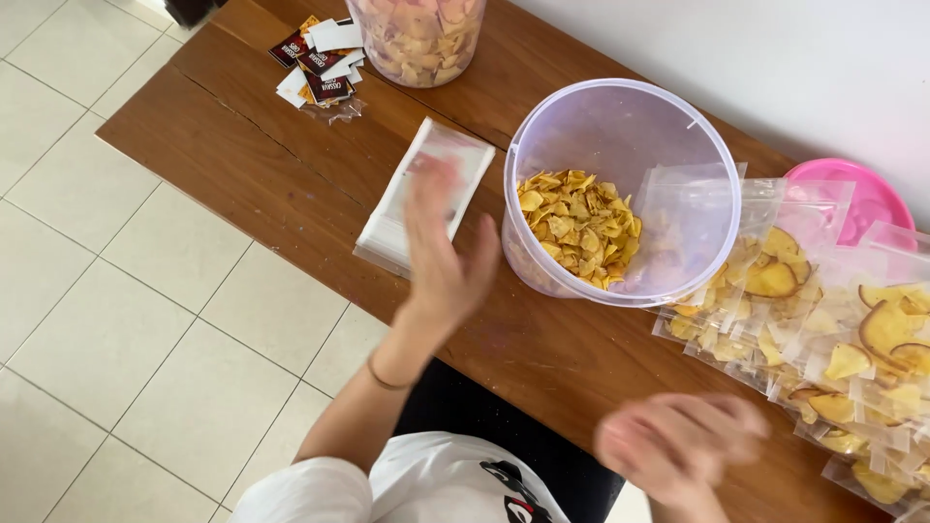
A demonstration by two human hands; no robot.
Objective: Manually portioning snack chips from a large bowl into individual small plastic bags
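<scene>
My left hand (441, 257) is hovering over the stack of empty clear bags (412, 199) on the table (281, 165), fingers spread and open, gripping nothing; it is blurred, so I cannot tell whether the fingertips are touching the top bag. My right hand (678, 441) is hanging low near the table's near edge, also blurred, fingers loosely curled; I cannot tell whether anything is in it.

Around the hands:
- One large clear tub (620, 189) is standing just right of the bag stack, partly filled with yellow chips (579, 225). It is sitting between my left hand and the filled bags.
- Filled bags of chips (823, 329) are lying overlapped at the right end of the table, touching the tub's base; too many and too layered to count.
- One pink lid or bowl (862, 194) is sitting behind those bags, against the wall.
- A second clear container (417, 39) holding paler chips is standing at the far edge, cut off by the frame.
- A small heap of printed paper labels (320, 58) is lying just left of that container, well apart from my hands.

Count: two hands, two containers, one bag stack, one label heap.
</scene>
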